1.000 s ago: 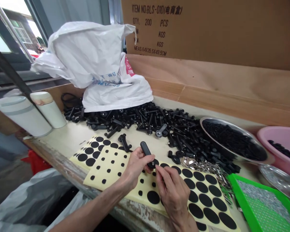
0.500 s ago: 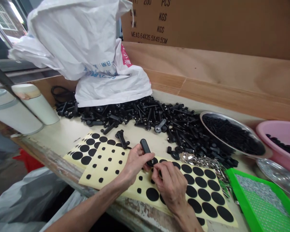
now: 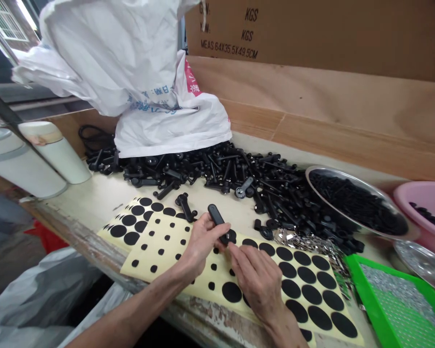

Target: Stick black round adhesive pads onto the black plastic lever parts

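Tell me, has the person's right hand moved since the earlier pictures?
Yes: measured against the big black dot on the sheet, the right hand has shifted slightly left, toward the left hand.

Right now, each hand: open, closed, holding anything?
Left hand: closed, holding a black plastic part.
Right hand: fingers bent, tips close beside that part; cannot tell if it holds anything.

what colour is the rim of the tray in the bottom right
Bright green; the tray's rim shows best in the head view.
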The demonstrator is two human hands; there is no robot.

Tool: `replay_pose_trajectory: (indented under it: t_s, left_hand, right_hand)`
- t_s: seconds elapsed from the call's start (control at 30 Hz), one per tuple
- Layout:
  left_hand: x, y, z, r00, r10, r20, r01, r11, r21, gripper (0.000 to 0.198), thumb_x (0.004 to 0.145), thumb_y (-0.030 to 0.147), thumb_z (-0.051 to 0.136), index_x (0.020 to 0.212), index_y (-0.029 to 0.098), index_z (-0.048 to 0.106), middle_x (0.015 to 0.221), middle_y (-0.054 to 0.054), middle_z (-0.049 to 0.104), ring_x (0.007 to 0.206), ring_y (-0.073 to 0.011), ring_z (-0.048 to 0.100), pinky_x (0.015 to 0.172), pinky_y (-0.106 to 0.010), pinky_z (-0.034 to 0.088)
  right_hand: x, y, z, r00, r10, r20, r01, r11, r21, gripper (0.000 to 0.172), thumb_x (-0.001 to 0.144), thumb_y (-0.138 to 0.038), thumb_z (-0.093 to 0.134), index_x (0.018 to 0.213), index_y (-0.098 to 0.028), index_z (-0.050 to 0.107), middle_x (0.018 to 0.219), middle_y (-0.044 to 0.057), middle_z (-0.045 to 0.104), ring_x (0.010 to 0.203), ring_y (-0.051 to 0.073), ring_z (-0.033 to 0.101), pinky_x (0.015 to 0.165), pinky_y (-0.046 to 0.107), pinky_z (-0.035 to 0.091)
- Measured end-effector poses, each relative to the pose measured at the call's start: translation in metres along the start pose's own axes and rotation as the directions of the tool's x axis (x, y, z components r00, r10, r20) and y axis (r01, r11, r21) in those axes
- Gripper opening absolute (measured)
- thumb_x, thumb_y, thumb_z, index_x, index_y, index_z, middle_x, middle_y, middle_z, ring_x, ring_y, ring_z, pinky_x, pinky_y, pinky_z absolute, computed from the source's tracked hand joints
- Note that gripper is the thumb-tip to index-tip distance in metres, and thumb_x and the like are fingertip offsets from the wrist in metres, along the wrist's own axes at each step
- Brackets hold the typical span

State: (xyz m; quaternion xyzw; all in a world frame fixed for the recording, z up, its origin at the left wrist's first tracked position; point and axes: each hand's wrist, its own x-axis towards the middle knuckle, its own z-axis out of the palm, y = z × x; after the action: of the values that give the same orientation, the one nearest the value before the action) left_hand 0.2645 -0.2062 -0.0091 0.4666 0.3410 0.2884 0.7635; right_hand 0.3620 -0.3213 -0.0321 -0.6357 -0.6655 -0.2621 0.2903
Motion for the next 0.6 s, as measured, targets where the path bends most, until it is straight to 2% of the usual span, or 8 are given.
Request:
replay_pose_trajectory:
  t_s: [0.13, 0.2, 0.23, 0.3, 0.37, 0.4, 0.5, 0.6]
  left_hand:
    - [0.001, -0.001, -0.004, 0.999, 0.017, 0.044, -0.014, 0.997, -0.071, 0.030, 0.074, 0.035, 0.074, 0.089, 0.014, 0.059, 0.081, -0.005, 0.067, 0.064, -0.0130, 0.063, 0.055, -0.022, 0.050]
    - [0.001, -0.001, -0.005, 0.998, 0.018, 0.062, -0.013, 0.997, -0.070, 0.033, 0.073, 0.037, 0.074, 0.091, 0.014, 0.060, 0.081, -0.005, 0.068, 0.063, -0.0131, 0.063, 0.057, -0.024, 0.051]
    - [0.000, -0.001, -0.005, 0.997, 0.018, 0.074, -0.014, 0.998, -0.056, 0.033, 0.074, 0.038, 0.074, 0.092, 0.014, 0.060, 0.081, -0.006, 0.068, 0.062, -0.0131, 0.063, 0.057, -0.024, 0.051]
    - [-0.001, 0.000, -0.004, 0.994, 0.019, 0.106, -0.016, 0.999, -0.031, 0.032, 0.075, 0.037, 0.072, 0.094, 0.014, 0.061, 0.084, -0.007, 0.069, 0.064, -0.0137, 0.063, 0.058, -0.025, 0.052]
    - [-0.003, 0.002, -0.004, 0.987, 0.029, 0.159, -0.026, 0.999, -0.025, 0.029, 0.078, 0.035, 0.070, 0.097, 0.014, 0.061, 0.092, -0.009, 0.069, 0.073, -0.0162, 0.065, 0.063, -0.027, 0.053]
    - [-0.003, 0.003, -0.003, 0.981, 0.033, 0.191, -0.029, 0.999, -0.024, 0.028, 0.079, 0.033, 0.069, 0.098, 0.014, 0.061, 0.097, -0.010, 0.069, 0.078, -0.0178, 0.066, 0.066, -0.028, 0.053]
    - [-0.006, 0.004, -0.002, 0.959, 0.030, 0.281, -0.031, 1.000, 0.001, 0.026, 0.081, 0.028, 0.066, 0.103, 0.015, 0.061, 0.105, -0.011, 0.068, 0.089, -0.0213, 0.065, 0.071, -0.030, 0.053]
    - [-0.007, 0.006, -0.001, 0.942, 0.014, 0.335, -0.023, 0.999, 0.022, 0.028, 0.081, 0.021, 0.065, 0.108, 0.015, 0.062, 0.108, -0.011, 0.067, 0.094, -0.0215, 0.064, 0.077, -0.031, 0.052]
  right_hand:
    - [-0.001, -0.001, -0.004, 1.000, -0.005, 0.029, 0.001, 0.990, 0.138, 0.024, 0.084, -0.007, 0.060, 0.106, -0.015, 0.065, 0.075, 0.003, 0.065, 0.063, 0.013, 0.059, 0.060, 0.027, 0.045]
    - [0.000, -0.001, -0.005, 0.995, 0.095, 0.005, -0.093, 0.959, 0.268, 0.024, 0.085, -0.007, 0.057, 0.104, -0.017, 0.065, 0.079, 0.003, 0.066, 0.067, 0.013, 0.061, 0.062, 0.026, 0.048]
    - [0.001, 0.000, -0.005, 0.981, 0.196, -0.011, -0.181, 0.926, 0.332, 0.022, 0.086, -0.008, 0.055, 0.103, -0.018, 0.065, 0.081, 0.004, 0.066, 0.069, 0.014, 0.062, 0.063, 0.026, 0.049]
    - [0.004, 0.003, -0.005, 0.891, 0.453, 0.013, -0.410, 0.795, 0.446, 0.017, 0.090, -0.015, 0.053, 0.100, -0.018, 0.065, 0.084, 0.005, 0.066, 0.069, 0.015, 0.062, 0.062, 0.027, 0.050]
    - [0.008, 0.006, -0.005, 0.746, 0.646, 0.160, -0.616, 0.579, 0.533, 0.018, 0.092, -0.028, 0.052, 0.098, -0.019, 0.066, 0.077, 0.003, 0.064, 0.063, 0.015, 0.060, 0.057, 0.027, 0.049]
    - [0.009, 0.007, -0.004, 0.673, 0.692, 0.260, -0.688, 0.457, 0.564, 0.022, 0.092, -0.035, 0.052, 0.096, -0.019, 0.067, 0.070, 0.002, 0.063, 0.058, 0.015, 0.057, 0.054, 0.027, 0.047]
    - [0.012, 0.010, -0.004, 0.517, 0.703, 0.488, -0.767, 0.128, 0.629, 0.030, 0.087, -0.047, 0.056, 0.086, -0.019, 0.067, 0.056, -0.002, 0.055, 0.051, 0.013, 0.049, 0.050, 0.024, 0.041]
    - [0.013, 0.011, -0.003, 0.443, 0.684, 0.580, -0.747, -0.077, 0.661, 0.032, 0.083, -0.049, 0.063, 0.082, -0.018, 0.065, 0.055, -0.003, 0.054, 0.050, 0.011, 0.045, 0.050, 0.022, 0.037]
